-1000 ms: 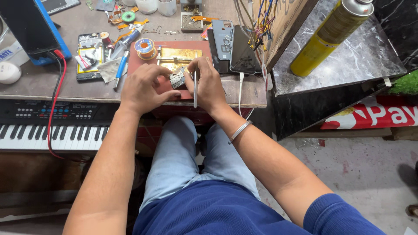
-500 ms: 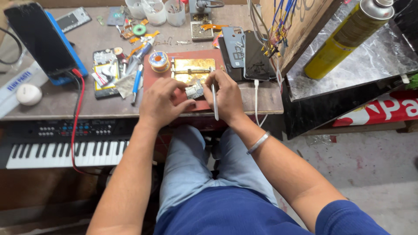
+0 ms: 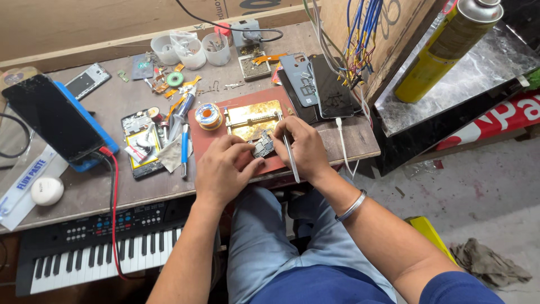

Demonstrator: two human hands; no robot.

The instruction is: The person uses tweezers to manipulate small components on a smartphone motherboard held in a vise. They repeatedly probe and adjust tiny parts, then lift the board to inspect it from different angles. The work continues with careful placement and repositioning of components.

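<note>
– What's the left hand (image 3: pixel 225 169) doing?
– Fingers curled, pinching a small circuit board (image 3: pixel 262 148) over the red mat (image 3: pixel 209 141), just below the brass jig (image 3: pixel 253 120).
– And the right hand (image 3: pixel 302 147)?
– Closed around tweezers (image 3: pixel 291 160), tip at the board.

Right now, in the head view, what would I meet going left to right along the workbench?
White round lump → black phone on blue stand → opened phone → solder spool → left hand → small circuit board → right hand → yellow spray can.
</note>
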